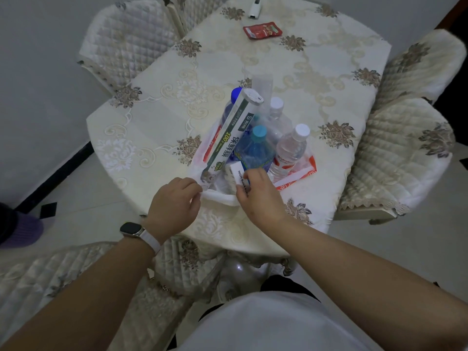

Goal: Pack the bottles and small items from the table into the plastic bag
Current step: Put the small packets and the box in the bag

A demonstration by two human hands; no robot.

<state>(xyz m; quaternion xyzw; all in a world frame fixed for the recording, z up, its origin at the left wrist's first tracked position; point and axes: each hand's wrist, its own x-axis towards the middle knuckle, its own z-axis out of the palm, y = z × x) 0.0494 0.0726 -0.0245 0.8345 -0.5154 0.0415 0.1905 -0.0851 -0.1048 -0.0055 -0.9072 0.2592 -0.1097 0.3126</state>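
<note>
My left hand (174,201), a watch (131,229) on its wrist, is pinching the near rim of the plastic bag (220,196) on the table (157,117), while my right hand (258,192) is closing its fingers on a small white box (235,174) at the bag's mouth. Standing in the bag are a long cling-film box (231,133), a blue bottle (255,150), a blue-capped bottle (231,102) behind it and two clear bottles (291,148). Well apart, at the table's far end, a red packet (262,30) and a small white gadget (254,7) are lying.
</note>
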